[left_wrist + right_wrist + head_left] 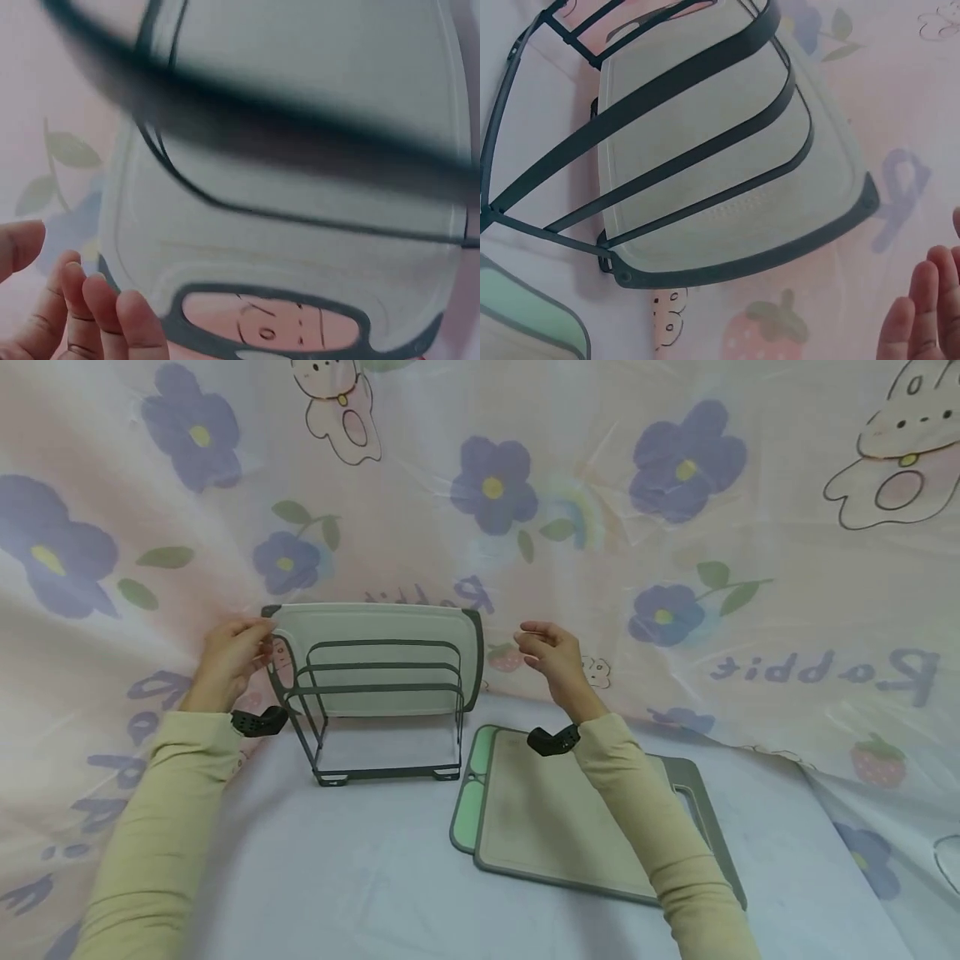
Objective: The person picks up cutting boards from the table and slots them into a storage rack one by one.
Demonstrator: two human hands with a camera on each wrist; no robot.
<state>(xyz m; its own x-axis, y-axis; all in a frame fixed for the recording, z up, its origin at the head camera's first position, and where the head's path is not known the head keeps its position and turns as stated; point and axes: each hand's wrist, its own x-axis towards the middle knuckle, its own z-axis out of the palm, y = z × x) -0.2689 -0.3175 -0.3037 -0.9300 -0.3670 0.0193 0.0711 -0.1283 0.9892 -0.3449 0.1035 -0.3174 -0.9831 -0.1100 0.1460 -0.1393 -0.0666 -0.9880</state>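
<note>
A white cutting board [390,620] with dark grey corners and an oval handle hole stands on its long edge in the rearmost part of a dark wire rack [375,690]. My left hand [228,660] is at the board's upper left corner, thumb and fingers parted with nothing between them; in the left wrist view its fingertips [96,289] are right beside the handle end. To the right of the board, my right hand [552,652] hangs in the air with loosely bent fingers, apart from the board. The right wrist view shows the rack's bars [682,82] in front of the board.
On the white tabletop [360,868] to the right lies a beige cutting board [540,810] with a grey edge, partly over a green board [468,814]. My right forearm passes above them. A curtain [420,543] printed with flowers and rabbits hangs close behind the rack.
</note>
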